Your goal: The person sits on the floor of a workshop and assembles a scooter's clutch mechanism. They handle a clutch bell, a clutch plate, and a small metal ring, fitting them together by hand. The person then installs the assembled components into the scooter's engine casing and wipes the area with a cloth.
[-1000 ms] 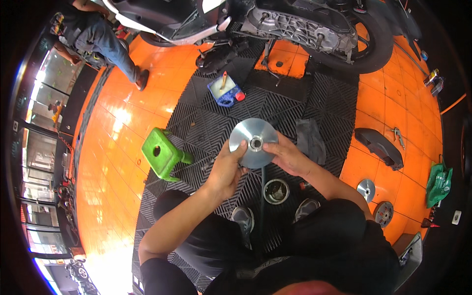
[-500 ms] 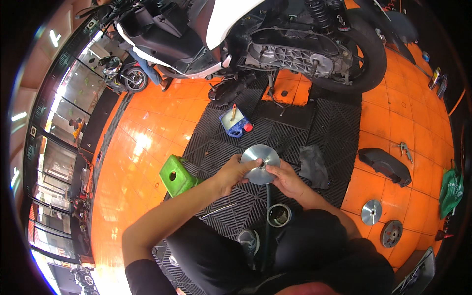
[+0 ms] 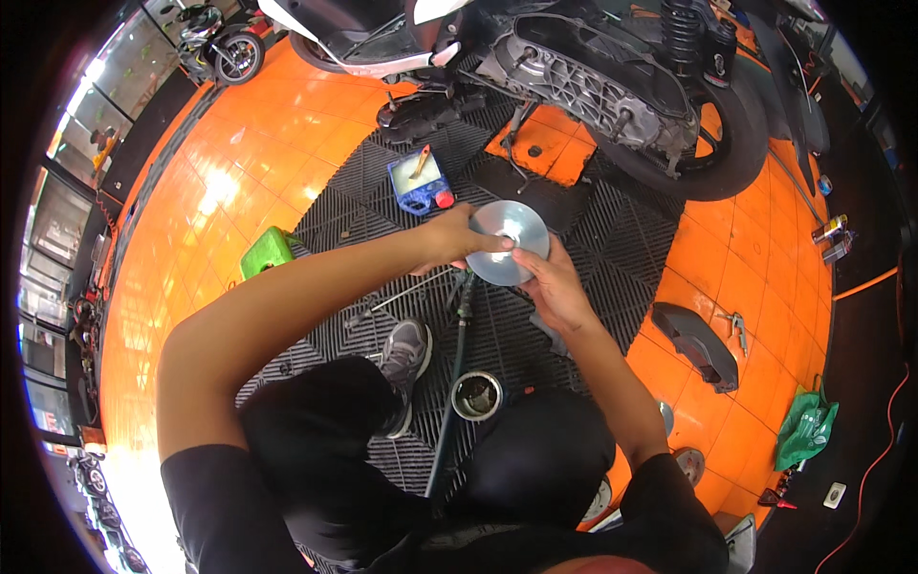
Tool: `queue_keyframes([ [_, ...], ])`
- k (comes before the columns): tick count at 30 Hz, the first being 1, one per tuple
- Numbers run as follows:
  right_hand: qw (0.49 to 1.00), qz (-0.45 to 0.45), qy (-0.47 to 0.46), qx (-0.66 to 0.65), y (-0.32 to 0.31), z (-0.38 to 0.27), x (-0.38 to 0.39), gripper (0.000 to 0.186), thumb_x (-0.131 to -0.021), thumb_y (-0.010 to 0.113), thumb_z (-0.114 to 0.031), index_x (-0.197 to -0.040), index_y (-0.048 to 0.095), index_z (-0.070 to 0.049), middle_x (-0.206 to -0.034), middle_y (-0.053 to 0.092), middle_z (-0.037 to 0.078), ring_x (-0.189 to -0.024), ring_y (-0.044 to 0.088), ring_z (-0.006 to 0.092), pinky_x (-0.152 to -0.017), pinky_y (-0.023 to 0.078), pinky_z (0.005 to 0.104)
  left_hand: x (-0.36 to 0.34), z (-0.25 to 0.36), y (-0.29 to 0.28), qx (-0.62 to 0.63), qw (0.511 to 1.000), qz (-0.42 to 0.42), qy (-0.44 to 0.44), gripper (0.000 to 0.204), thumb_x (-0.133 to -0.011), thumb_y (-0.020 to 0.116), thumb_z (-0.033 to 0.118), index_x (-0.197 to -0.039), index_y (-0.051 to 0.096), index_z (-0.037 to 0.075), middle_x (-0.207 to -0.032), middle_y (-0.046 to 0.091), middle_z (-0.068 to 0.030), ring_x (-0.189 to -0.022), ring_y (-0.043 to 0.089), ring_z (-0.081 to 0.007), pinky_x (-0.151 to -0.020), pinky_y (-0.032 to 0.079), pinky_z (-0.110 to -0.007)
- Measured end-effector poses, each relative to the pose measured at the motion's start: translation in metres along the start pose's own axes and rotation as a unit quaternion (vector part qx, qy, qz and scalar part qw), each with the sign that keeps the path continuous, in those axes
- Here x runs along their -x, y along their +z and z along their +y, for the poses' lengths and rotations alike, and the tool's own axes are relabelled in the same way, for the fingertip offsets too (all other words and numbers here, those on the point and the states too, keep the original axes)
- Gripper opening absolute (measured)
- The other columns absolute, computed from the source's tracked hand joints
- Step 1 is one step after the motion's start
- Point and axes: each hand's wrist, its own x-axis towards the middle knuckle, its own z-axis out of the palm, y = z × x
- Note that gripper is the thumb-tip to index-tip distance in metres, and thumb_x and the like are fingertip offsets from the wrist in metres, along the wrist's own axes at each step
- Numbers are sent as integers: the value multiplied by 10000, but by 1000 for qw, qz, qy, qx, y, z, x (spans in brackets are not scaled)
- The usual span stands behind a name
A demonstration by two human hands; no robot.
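The left hand [image 3: 451,239] is gripping the left edge of a silver disc [image 3: 523,222], its thumb pressing near the center; the right hand [image 3: 557,289] is gripping the lower right edge. The disc is being held above a black ribbed mat [image 3: 335,234]. A blue container [image 3: 417,201] is lying beyond, a brush [image 3: 421,161] resting in it.

Beneath the grip, ribbed black matting [image 3: 349,187] is bordered by orange floor tiles [image 3: 172,297]. Left of it, a green stool [image 3: 266,252] is placed; farther left, the tiles are brightly lit beside windows [image 3: 59,210]. Well right, a white socket [image 3: 834,495] is set in a black wall [image 3: 868,411].
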Motion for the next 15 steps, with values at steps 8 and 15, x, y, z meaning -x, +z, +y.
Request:
queue_keyframes([
  [8, 967, 88, 4, 237, -21, -16, -90, 537, -811, 650, -68, -1282, 407, 26, -1164, 543, 149, -1044, 576, 247, -900, 482, 371, -97, -41, -15, 312, 949, -29, 35, 846, -785, 766, 339, -1403, 283, 23, -1185, 526, -131, -1013, 578, -208, -799, 562, -339],
  [15, 776, 53, -187, 600, -34, -74, -244, 549, -781, 702, -109, -1257, 459, 20, -1160, 597, 193, -1077, 586, 298, -934, 443, 371, -232, -25, -56, 491, 829, 97, 249, 785, -824, 729, 167, -1386, 228, -56, -1238, 472, -186, -1120, 543, -270, -927, 507, -370],
])
